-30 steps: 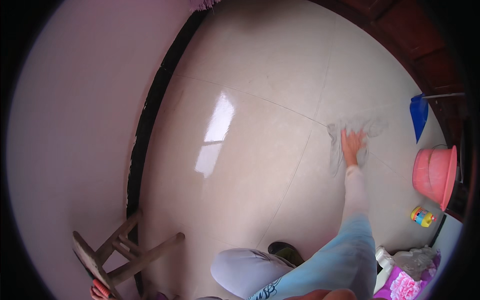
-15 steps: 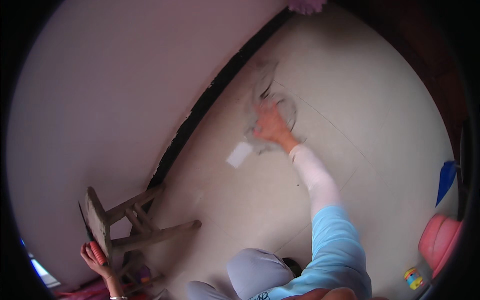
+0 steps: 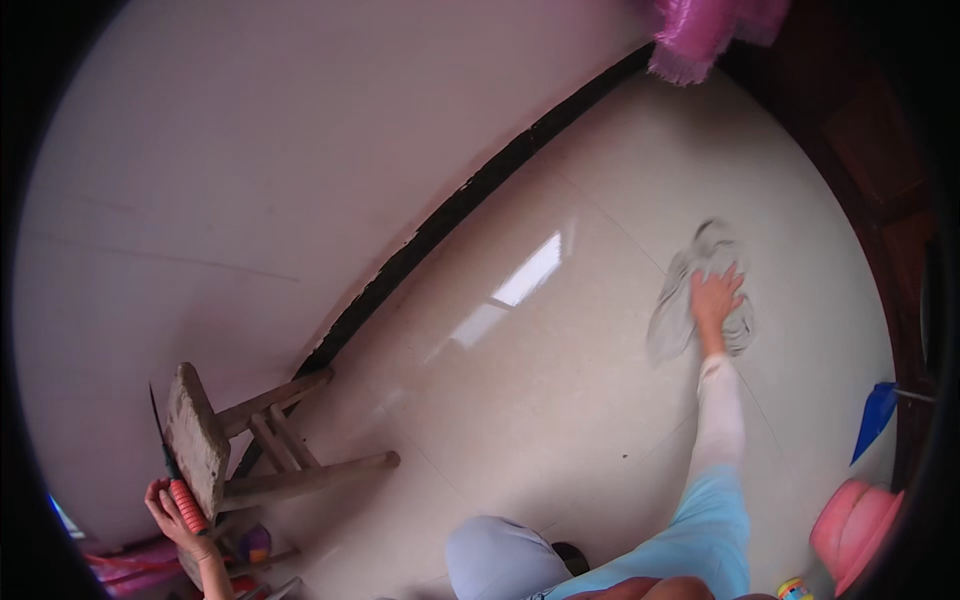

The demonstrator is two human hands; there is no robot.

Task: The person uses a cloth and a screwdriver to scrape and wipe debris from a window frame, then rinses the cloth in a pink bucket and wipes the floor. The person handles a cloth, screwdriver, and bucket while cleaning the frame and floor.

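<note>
My right hand (image 3: pixel 716 298) lies with spread fingers on a crumpled grey cloth (image 3: pixel 672 318), pressing it against the glossy floor tiles. The cloth spreads out on both sides of the hand, and its edges are slightly blurred. At the lower left, my left hand (image 3: pixel 180 518) is closed around the ribbed red handle of a tool (image 3: pixel 188 506). A thin dark pointed shaft rises from that handle, beside the seat of a worn wooden stool (image 3: pixel 200 440). The stool lies tipped, its legs pointing right over the floor. The tool's exact kind is unclear.
A pale wall (image 3: pixel 260 180) with a black skirting strip (image 3: pixel 440 222) borders the floor on the left. Pink fringed material (image 3: pixel 690 35) hangs at the top. To the right are a blue flat object (image 3: pixel 876 422) and a pink plastic tub-like object (image 3: pixel 855 530), with a small yellow container (image 3: pixel 795 590) below.
My right hand and the cloth have moved right across the floor, away from the skirting. The view has shifted, bringing more pink material into sight. My left hand still holds the red-handled tool.
</note>
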